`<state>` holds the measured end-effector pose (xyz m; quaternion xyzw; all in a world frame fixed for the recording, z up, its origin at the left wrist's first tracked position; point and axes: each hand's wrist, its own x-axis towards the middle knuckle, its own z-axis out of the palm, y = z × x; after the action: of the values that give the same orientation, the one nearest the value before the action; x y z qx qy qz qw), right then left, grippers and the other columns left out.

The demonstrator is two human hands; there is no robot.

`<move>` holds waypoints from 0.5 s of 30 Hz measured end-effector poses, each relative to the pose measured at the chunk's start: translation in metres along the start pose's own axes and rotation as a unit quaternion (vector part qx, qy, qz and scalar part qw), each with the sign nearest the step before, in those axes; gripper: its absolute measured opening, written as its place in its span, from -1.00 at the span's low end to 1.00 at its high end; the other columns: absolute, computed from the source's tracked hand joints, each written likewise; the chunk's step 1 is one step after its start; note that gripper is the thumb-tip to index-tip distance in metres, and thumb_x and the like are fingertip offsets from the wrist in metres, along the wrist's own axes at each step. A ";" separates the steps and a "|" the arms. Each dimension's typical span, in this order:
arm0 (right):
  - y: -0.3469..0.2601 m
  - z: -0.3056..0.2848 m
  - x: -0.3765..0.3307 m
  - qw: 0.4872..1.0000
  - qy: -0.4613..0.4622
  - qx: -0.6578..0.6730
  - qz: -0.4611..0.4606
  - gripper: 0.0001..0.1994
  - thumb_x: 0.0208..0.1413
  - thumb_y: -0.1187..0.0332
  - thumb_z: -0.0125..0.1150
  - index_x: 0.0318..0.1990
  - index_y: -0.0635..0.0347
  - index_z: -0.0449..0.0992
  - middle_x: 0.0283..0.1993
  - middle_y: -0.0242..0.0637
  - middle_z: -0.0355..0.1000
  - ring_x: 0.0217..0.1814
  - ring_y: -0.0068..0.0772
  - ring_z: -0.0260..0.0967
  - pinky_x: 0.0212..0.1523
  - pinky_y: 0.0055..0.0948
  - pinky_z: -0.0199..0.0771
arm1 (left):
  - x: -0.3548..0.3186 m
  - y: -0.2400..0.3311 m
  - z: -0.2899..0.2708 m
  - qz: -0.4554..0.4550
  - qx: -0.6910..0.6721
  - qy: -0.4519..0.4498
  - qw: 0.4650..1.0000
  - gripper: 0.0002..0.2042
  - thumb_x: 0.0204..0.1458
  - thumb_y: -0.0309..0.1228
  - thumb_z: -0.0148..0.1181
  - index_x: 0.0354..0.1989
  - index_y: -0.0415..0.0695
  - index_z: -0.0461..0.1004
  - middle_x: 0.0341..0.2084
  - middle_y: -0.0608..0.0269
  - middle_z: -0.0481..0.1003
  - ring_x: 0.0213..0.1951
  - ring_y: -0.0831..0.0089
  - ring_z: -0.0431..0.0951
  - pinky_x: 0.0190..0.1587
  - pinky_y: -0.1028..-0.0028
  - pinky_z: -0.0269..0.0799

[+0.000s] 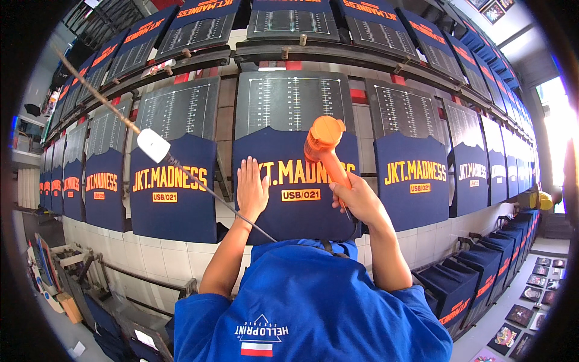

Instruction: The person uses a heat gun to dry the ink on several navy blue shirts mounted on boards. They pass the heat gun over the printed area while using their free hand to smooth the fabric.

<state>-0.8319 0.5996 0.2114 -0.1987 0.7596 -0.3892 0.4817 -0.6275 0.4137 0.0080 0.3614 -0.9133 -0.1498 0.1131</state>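
Note:
My left hand [252,190] lies flat on a navy T-shirt panel [295,220], its fingers stretched out over the left end of the orange printed lettering. The panel is spread on a dark board [295,102] with white ruler markings. In my right hand [357,199] is an orange hair dryer [326,142], gripped by its handle. Its round head hangs above the right part of the print and hides some letters. A white power socket [153,145] hangs on a cord to the left, and a dark cable runs from it toward my body.
Similar printed navy panels on boards stand left [172,187] and right [413,175] of mine. A metal rail [338,51] with another row of boards runs beyond. Behind me at right are more draped boards [452,283]. A wooden-and-metal frame [75,259] stands at left.

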 end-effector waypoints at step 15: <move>0.009 -0.011 -0.040 0.999 -0.031 -0.033 0.030 -0.73 0.27 0.26 0.20 -0.11 0.33 0.44 -0.44 -0.36 0.46 -0.44 -0.57 0.46 -0.43 -0.50 0.45 | 0.003 -0.003 0.002 -0.014 0.049 0.012 0.999 -0.38 0.37 -0.16 -0.16 0.44 -0.39 0.05 0.46 -0.21 0.04 0.51 -0.07 -0.04 0.53 0.06 -0.19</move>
<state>-0.8226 0.6369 0.2301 -0.2035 0.7623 -0.3433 0.5095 -0.6281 0.4102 0.0056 0.3810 -0.9131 -0.1019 0.1037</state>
